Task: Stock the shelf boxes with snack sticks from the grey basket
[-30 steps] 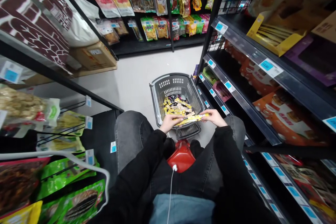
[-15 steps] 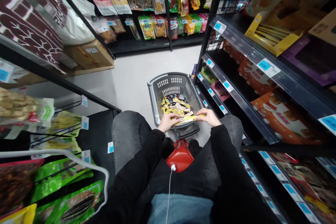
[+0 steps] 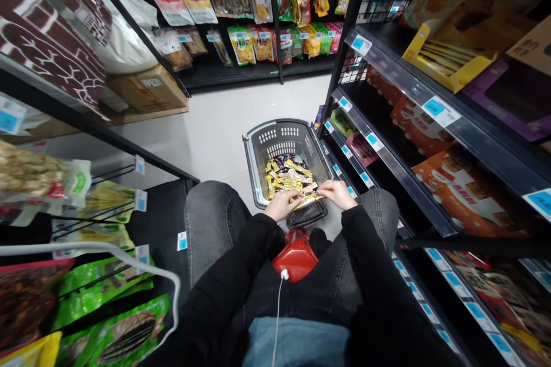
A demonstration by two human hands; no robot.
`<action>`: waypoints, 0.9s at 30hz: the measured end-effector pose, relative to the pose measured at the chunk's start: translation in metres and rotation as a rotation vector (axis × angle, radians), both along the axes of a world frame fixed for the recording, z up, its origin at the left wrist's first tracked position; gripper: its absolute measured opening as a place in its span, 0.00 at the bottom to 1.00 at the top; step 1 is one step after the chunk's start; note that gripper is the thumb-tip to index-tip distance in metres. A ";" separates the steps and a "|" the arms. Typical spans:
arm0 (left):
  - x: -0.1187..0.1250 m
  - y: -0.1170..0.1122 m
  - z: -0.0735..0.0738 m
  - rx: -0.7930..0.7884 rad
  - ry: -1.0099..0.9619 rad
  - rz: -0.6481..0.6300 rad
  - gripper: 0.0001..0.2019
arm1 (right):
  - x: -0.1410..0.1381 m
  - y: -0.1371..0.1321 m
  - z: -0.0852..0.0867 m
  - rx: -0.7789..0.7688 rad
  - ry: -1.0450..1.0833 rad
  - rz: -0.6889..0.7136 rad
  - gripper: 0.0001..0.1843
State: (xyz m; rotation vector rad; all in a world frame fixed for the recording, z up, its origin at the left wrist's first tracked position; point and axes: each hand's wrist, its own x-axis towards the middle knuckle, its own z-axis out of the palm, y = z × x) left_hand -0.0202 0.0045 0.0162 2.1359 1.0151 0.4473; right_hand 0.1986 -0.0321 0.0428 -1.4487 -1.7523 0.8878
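A dark grey plastic basket stands on the floor between my knees. Inside lies a heap of slim stick packets, mostly yellow, with some black and pink ones. Over the basket's near rim, my left hand and my right hand face each other with fingers closed. Between them they hold a slim yellow stick packet by its two ends. Fingers partly cover it, and I cannot tell whether more than one packet is held.
Below the basket is a red glossy object, with a white cable in front. A black shelf unit with orange bags is close on the right. Hanging snack bags are on the left. A cardboard box sits further back.
My hands have drawn closer together over the near rim. Less of the yellow packet shows between them now. The basket has not visibly moved.
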 end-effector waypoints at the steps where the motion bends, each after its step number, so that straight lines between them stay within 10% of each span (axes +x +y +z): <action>1: 0.001 -0.001 0.002 -0.023 -0.019 0.003 0.14 | -0.001 0.000 0.001 0.018 -0.019 0.004 0.10; 10: 0.007 -0.007 0.005 0.014 -0.032 0.094 0.13 | -0.014 0.002 -0.001 0.102 -0.070 -0.058 0.09; 21: 0.007 0.003 0.004 -0.343 -0.289 0.342 0.15 | -0.017 0.003 0.003 0.113 -0.005 -0.134 0.11; 27: 0.003 0.006 0.007 -0.307 -0.122 0.130 0.17 | -0.012 0.001 0.000 -0.025 0.062 -0.144 0.13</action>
